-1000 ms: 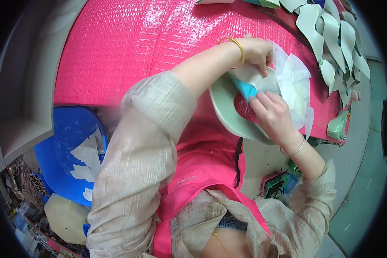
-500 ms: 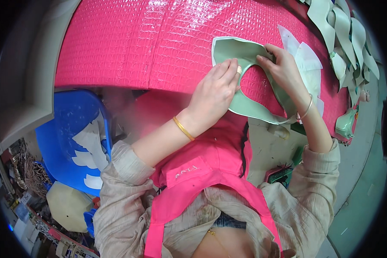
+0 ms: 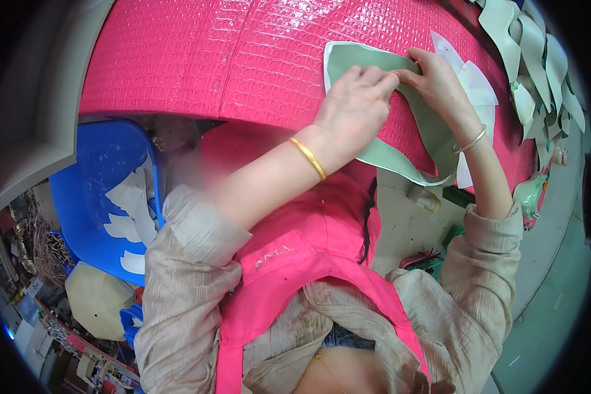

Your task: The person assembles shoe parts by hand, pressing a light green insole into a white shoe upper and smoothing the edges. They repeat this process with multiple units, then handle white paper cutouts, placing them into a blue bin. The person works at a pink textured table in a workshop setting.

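Observation:
A loop-shaped, pale green shoe upper (image 3: 432,136) with white edges rests on the pink textured table cover, its inside facing up. My left hand (image 3: 358,111) lies across its near side, fingers curled together at the rim of the central opening; the fingertips are partly hidden. At the far right side my right hand (image 3: 438,82) pinches the upper between thumb and fingers, close to the left fingertips. Whether the left fingers hold anything besides the upper's edge cannot be seen.
Thin white sheets (image 3: 477,92) lie right of my right hand. Several pale green cut pieces (image 3: 528,56) hang over the table's right edge. Below the pink table (image 3: 171,72), at left, a blue plastic chair (image 3: 85,190) holds white scraps. A grey panel (image 3: 46,85) stands far left.
My left hand has moved up and right along the inner rim, closer to my right hand. The right hand keeps its pinch on the upper. The whole view has shifted slightly.

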{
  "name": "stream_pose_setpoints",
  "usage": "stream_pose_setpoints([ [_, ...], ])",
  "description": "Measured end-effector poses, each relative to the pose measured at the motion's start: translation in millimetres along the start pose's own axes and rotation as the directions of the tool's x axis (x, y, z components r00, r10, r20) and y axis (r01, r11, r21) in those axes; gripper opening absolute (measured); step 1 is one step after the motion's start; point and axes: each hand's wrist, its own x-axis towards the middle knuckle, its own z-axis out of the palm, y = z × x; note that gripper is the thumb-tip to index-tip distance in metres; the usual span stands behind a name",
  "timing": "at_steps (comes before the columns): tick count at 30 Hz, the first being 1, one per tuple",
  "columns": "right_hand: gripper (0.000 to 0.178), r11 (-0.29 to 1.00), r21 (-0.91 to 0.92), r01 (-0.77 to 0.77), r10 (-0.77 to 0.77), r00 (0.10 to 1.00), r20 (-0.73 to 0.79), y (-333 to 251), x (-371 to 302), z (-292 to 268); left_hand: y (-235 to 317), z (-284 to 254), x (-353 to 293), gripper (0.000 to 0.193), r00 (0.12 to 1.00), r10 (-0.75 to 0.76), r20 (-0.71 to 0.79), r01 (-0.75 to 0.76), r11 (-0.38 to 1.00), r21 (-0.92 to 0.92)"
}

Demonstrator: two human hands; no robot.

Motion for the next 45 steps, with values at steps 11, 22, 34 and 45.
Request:
stream_pose_setpoints([
  [11,0.035,0.975,0.169,0.146,-0.112,0.975,-0.193,23.5,-24.3,8.2,-3.8,17.6,5.3,0.029,0.984,0.131,-0.119,-0.129,0.991,0.022],
  [22,0.039,0.947,-0.082,0.311,-0.321,0.889,-0.327,26.4,-32.4,14.0,-9.2,20.9,9.8,0.034,0.99,0.125,-0.069,-0.134,0.981,-0.141],
  [34,0.058,0.6,0.784,-0.157,0.187,0.981,0.053,15.4,-125.1,34.7,-35.2,16.4,19.6,0.034,0.935,0.335,0.118,-0.255,0.864,-0.435],
  [45,0.053,0.943,0.291,-0.161,0.113,0.978,0.176,-9.4,-117.5,30.6,-43.1,16.5,18.6,0.04,0.882,0.437,0.175,-0.36,0.866,-0.348],
])
